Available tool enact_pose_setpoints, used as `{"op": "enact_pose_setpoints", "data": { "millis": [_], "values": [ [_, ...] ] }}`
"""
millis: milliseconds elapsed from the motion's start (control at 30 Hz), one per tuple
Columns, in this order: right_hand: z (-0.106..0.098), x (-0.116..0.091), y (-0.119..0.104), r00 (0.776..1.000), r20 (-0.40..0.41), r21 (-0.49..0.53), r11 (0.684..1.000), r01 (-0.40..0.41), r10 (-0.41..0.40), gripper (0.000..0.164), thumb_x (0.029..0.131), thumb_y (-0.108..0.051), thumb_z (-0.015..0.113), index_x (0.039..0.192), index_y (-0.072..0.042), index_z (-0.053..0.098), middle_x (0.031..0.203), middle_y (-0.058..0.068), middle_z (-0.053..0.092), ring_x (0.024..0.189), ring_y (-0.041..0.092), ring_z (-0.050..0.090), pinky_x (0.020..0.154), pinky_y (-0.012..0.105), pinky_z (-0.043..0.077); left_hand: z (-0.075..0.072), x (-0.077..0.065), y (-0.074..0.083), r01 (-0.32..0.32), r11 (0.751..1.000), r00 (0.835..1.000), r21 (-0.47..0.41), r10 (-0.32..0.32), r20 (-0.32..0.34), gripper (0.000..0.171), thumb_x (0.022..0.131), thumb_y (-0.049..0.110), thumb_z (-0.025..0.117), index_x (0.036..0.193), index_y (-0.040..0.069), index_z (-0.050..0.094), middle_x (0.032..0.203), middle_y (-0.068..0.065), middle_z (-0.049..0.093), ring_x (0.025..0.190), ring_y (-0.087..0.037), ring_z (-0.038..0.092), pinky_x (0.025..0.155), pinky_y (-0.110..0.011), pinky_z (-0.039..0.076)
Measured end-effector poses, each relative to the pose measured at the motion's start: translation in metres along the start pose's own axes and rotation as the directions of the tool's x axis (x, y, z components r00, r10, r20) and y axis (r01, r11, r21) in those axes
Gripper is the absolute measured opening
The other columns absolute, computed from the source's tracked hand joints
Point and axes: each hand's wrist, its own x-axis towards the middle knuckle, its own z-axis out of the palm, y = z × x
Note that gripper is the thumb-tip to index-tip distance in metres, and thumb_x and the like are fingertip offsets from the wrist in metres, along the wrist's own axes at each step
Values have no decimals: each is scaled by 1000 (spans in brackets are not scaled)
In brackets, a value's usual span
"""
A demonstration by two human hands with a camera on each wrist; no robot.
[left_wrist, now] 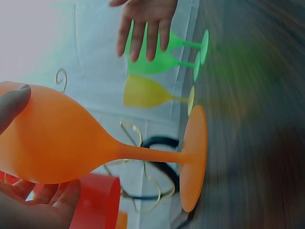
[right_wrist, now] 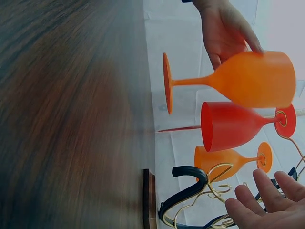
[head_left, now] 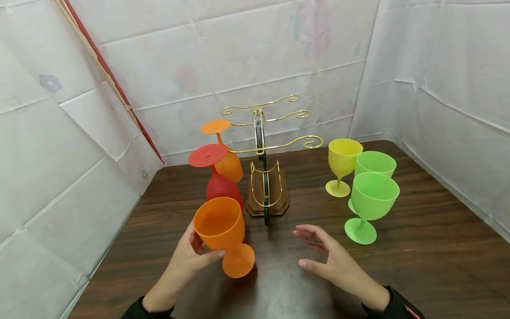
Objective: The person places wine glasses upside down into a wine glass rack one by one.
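Observation:
My left hand [head_left: 191, 257] grips an orange goblet [head_left: 225, 226] by its bowl, upright with the thumb on the near side. In the left wrist view its stem and round foot [left_wrist: 194, 160] show beside the tabletop. My right hand [head_left: 332, 259] hovers over the table to the right, fingers spread and loosely bent, holding nothing. Behind the held goblet, a red goblet [head_left: 223, 186] and another orange goblet [head_left: 229, 164] hang upside down from the left side of a gold wire rack [head_left: 266, 177]. The right-hand hooks of the rack carry nothing.
On the right of the dark wooden table [head_left: 303, 288] stand a yellow goblet [head_left: 343, 157] and two green goblets [head_left: 374, 195], upright and close together. White patterned sheeting [head_left: 279, 53] lines the back and both sides. The rack has a wooden base [head_left: 280, 206].

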Motion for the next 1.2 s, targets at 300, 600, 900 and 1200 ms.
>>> {"op": "enact_pose_setpoints", "data": {
  "millis": [300,600,900,1200],
  "values": [
    [3,4,-2,1000,8,11,1000,9,-9,54,85,-5,68,133,-14,45,129,8,54,119,7,50,99,26,43,31,12,-2,-8,995,993,-100,20,118,71,79,4,74,139,9,37,134,-11,49,116,-21,49,99,-27,40],
    [4,9,-10,1000,3,78,997,-17,17,58,86,-5,67,136,-8,40,134,12,47,120,11,48,98,28,44,66,27,1,-45,979,960,-200,98,262,72,79,12,76,140,13,37,134,-13,48,116,-29,48,101,-37,41],
    [8,13,-19,1000,-13,183,983,8,-5,67,82,-2,71,139,-7,35,132,16,46,116,21,51,96,25,45,89,33,4,-29,973,935,-229,108,339,72,79,19,77,139,16,38,134,-9,47,118,-29,46,100,-38,42],
    [10,13,-16,998,-41,205,978,46,-39,72,77,2,74,138,-4,35,129,19,45,111,20,53,93,26,47,92,33,5,-23,977,928,-214,101,358,72,79,18,78,139,17,38,135,-6,46,120,-24,45,101,-36,41]
  ]
}}
